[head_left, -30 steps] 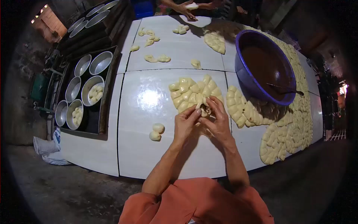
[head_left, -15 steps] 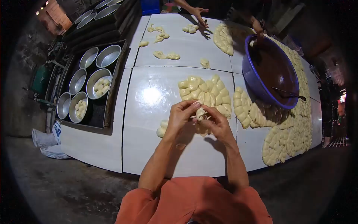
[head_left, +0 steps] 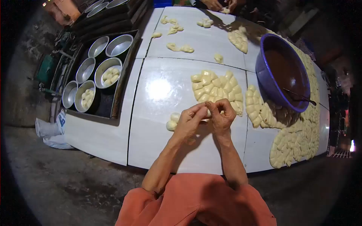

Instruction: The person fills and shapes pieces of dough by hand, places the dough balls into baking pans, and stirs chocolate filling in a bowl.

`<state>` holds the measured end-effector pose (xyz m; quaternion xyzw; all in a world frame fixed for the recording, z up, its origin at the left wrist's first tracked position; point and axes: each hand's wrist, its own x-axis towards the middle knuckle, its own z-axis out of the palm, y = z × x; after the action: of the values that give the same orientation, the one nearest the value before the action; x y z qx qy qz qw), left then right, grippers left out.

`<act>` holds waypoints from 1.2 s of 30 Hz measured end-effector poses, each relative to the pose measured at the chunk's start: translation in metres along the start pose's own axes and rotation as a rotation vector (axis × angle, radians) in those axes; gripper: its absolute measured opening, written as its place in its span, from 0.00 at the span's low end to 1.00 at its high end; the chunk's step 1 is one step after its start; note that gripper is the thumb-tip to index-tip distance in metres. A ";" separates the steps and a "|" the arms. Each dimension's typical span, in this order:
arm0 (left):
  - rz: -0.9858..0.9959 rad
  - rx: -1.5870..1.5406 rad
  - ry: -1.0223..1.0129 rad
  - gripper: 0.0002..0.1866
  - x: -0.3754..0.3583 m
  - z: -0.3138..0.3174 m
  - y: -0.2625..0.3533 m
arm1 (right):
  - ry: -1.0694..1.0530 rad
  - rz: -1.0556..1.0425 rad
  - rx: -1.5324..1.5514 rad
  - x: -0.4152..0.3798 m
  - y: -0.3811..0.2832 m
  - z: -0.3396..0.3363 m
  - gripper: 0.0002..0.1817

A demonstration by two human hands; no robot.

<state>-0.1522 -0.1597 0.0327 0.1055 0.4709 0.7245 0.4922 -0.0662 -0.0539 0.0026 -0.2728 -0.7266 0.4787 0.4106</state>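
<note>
My left hand (head_left: 189,121) and my right hand (head_left: 222,116) meet over the white table, fingertips pinched together around a small piece of dough (head_left: 208,113). Most of that piece is covered by my fingers. Just beyond my hands lies a slab of pale dough (head_left: 215,87) scored into many segments. To the left of my left wrist sit a few smooth dough balls (head_left: 173,121).
On the right stands a purple basin (head_left: 263,75) of brown filling with a spoon (head_left: 299,97), among more scored dough (head_left: 294,145). At left, a dark tray (head_left: 113,109) carries round metal pans (head_left: 86,70), two holding dough balls. Another person's hands (head_left: 222,5) work at the far edge.
My fingers have closed further over the dough, hiding more of it. The view has shifted slightly. At the far side, the other person's hands have come together around a dough piece.
</note>
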 end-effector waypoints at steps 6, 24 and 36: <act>0.177 0.225 0.262 0.16 -0.003 -0.041 0.014 | -0.302 0.054 0.064 0.003 -0.033 0.026 0.12; -0.073 0.772 0.306 0.20 -0.030 -0.101 0.030 | -0.242 0.097 -0.274 -0.014 -0.008 -0.005 0.14; 0.289 1.269 0.122 0.23 0.032 -0.005 0.022 | 0.198 0.249 -0.964 0.007 0.062 -0.087 0.18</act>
<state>-0.1841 -0.1383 0.0374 0.3966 0.8153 0.3693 0.2041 0.0050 0.0175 -0.0341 -0.5599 -0.7845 0.1058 0.2446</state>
